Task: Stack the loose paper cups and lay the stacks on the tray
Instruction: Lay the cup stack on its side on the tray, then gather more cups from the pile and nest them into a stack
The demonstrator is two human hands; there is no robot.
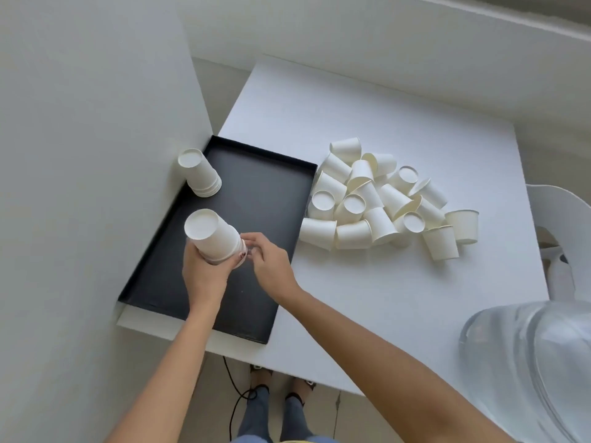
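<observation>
A finished stack (pixel 202 174) stands upside down in the far left corner of the black tray (pixel 262 199). The left hand (pixel 204 270) grips a second stack (pixel 214 235) above the tray, and the right hand (pixel 271 263) pinches its rim. Further right, loose cups (pixel 377 203) are heaped on the tabletop (pixel 399 298).

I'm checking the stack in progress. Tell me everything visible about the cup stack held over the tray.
The held stack is white paper cups nested, bases up and tilted left, rims bunched at the bottom. The left hand grips its rim end; fingers of the right hand pinch the lowest rim. It is over the black tray, left side.
</observation>
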